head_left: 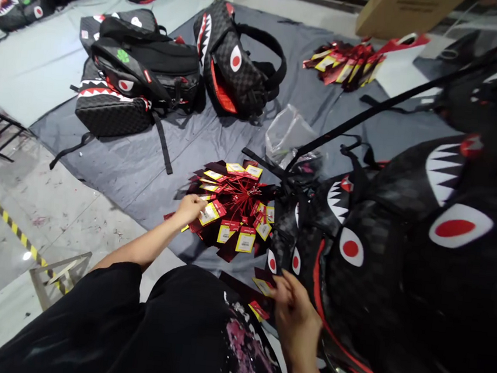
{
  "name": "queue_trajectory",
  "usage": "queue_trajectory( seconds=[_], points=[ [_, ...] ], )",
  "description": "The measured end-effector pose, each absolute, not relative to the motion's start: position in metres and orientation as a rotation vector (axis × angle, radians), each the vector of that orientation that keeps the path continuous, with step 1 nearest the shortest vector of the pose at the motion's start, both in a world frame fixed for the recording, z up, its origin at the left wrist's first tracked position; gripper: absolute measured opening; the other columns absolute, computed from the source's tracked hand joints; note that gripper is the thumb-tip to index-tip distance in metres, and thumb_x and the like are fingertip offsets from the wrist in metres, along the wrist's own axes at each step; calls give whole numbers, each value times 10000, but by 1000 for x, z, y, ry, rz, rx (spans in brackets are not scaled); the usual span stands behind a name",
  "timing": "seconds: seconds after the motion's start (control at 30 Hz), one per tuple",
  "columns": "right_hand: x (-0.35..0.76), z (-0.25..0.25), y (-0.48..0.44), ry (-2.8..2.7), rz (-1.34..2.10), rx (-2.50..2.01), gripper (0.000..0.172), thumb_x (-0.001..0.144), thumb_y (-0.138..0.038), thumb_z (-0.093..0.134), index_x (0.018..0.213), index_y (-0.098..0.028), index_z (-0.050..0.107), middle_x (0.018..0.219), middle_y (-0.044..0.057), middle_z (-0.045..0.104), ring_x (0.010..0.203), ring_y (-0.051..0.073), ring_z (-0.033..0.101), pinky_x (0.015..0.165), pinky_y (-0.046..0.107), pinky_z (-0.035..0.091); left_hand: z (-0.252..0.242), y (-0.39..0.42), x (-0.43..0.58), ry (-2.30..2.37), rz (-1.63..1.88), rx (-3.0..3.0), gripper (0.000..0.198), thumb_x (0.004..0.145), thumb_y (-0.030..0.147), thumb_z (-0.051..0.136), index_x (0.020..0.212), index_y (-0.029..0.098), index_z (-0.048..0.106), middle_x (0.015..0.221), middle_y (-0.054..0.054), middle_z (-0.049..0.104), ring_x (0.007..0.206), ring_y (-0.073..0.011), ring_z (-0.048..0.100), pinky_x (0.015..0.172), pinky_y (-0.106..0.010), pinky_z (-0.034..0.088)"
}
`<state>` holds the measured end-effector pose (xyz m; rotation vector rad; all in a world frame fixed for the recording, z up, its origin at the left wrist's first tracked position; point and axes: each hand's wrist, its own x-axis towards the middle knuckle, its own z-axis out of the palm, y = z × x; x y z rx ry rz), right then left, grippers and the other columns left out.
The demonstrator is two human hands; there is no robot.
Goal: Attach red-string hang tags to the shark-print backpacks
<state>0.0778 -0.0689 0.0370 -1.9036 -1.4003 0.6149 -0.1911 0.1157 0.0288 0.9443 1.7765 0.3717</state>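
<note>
The left arm runs bare from a black sleeve, stretched forward and up across the view, elbow nearly straight. The left hand [189, 207] sits at its far end, knuckles up, fingers curled down and loosely pinched. The right hand [295, 311] is nearer, lower right, back of the hand showing, fingers bent forward and slightly spread, wrist angled toward the body.

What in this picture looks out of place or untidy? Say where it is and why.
A crumpled clear plastic bag lies loose on the grey sheet, between the fanned tags and the backpacks. One backpack lies tipped over, its straps trailing. The left hand touches the tags.
</note>
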Motion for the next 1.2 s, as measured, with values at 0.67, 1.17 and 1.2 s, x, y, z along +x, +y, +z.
queue_trajectory(
  seconds=[0.67, 1.17, 1.2],
  points=[
    [82, 99, -14, -1133, 774, -1335, 457, 994, -519, 303, 705, -233, 512, 574, -7, 548, 549, 157, 545, 611, 328, 489, 122, 95, -98, 868, 898, 1383, 425, 818, 564, 641, 965, 167, 602, 966, -56, 665, 905, -147, 611, 807, -258, 470],
    [105, 150, -54, -951, 664, -1244, 351, 949, -453, 533, 718, -205, 624, 491, -62, 491, 493, 108, 474, 932, 425, 493, 112, 45, -41, 363, -25, 987, 620, 571, 631, 818, 875, 102, 709, 805, -44, 689, 713, -118, 610, 719, -232, 469],
    [106, 151, -55, -923, 607, -1274, 309, 948, -437, 543, 767, -205, 634, 500, -66, 505, 502, 109, 491, 946, 429, 489, 117, 44, -42, 366, -19, 999, 596, 585, 600, 827, 890, 102, 706, 806, -40, 688, 698, -110, 603, 700, -225, 465]
  ],
)
